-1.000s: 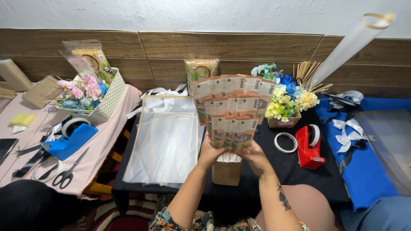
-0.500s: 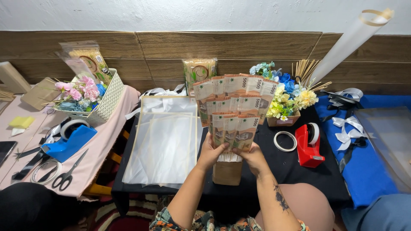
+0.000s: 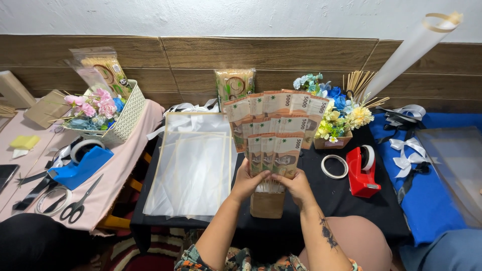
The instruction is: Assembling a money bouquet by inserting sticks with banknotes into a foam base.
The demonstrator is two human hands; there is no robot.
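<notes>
Black-covered table point(image 3: 346, 198) fills the centre, with a pink-covered surface point(image 3: 128, 160) to its left and a blue cloth point(image 3: 427, 200) to its right, all set against a wood-panelled wall. On the left half of the black table lies a stack of clear wrapping sheets point(image 3: 193, 168) with pale edging, flat, reaching from the far edge to the near one. A long roll of translucent film point(image 3: 409, 52) leans up toward the far right. Held upright over the table's middle is a tiered fan of banknotes point(image 3: 273, 130), three rows deep, widest at the far row; its narrow bottom end is pinched between both hands. Left hand point(image 3: 248, 180) has fingers closed on the lower left of the fan, thumb in front; right hand point(image 3: 297, 183) has fingers closed on the lower right, the two hands nearly touching. Just below them a small brown paper block point(image 3: 267, 205) stands on the table. Far left on the pink surface, a white woven basket point(image 3: 125, 118) holds pink and blue artificial flowers. Right of the fan, a small box of blue and yellow flowers point(image 3: 341, 113) with wooden skewers behind. Near it, a red tape dispenser point(image 3: 362, 173) and a loose tape ring point(image 3: 335, 166) just to its left. On the pink surface: a blue tape dispenser point(image 3: 80, 168), then scissors point(image 3: 80, 203) nearer.
</notes>
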